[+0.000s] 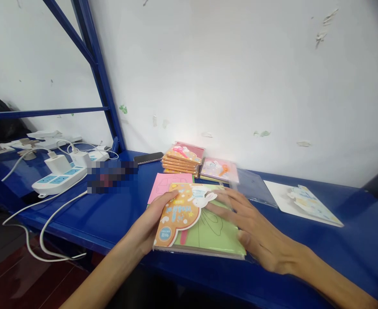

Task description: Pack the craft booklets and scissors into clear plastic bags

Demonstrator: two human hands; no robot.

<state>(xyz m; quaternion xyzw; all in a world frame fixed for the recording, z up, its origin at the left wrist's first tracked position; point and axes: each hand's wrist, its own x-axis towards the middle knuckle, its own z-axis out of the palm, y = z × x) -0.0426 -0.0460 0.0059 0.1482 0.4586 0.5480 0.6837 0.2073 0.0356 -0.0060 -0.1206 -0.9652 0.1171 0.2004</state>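
A clear-wrapped craft paper packet (205,227) is tilted towards me at the table's front edge. It has green paper with a line drawing, an orange card with a white rabbit, and a pink strip under the wrap. My left hand (150,223) grips its left side, thumb on top and the other fingers hidden beneath. Across the right part of the packet lies my right hand (256,231), fingers spread and touching the wrap. Just behind it is a pink sheet (163,182) with a line drawing, partly covered.
Behind stand a stack of wrapped packets (182,161) and a pink packet (219,169). A clear plastic sleeve (256,186) and a white card (301,204) lie right. To the left are a phone (148,158), a power strip (60,179) with cables, and a blue frame post (102,81).
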